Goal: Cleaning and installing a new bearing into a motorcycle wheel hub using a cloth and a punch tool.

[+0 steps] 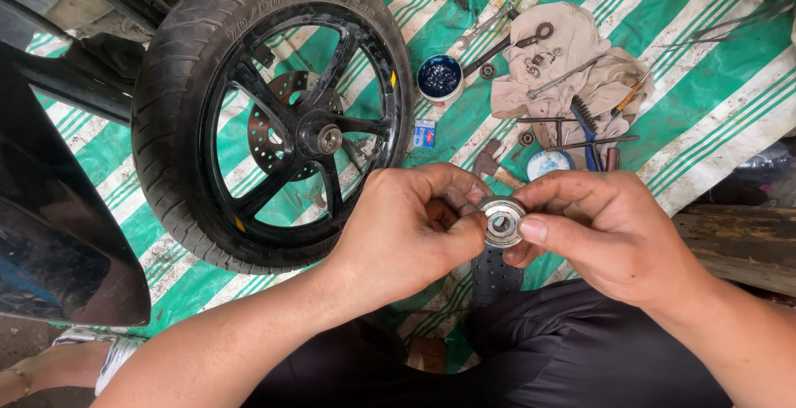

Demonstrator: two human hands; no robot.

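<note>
Both hands pinch 1 bearing (502,221): left hand (406,230) grips rim, right hand (609,230) steadies opposite side, face up for view. Wheel (274,109) flat on tarp (713,85), near left edge.

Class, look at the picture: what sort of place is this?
Probably an informal motorcycle repair spot on the ground: a motorcycle wheel lies on a striped tarp, hand tools rest on a rag, and both hands hold a bearing.

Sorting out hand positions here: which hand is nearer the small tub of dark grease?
Left. The left hand lies below the tub of dark grease, slightly to its left; the right hand sits farther away, down to its right.
</note>
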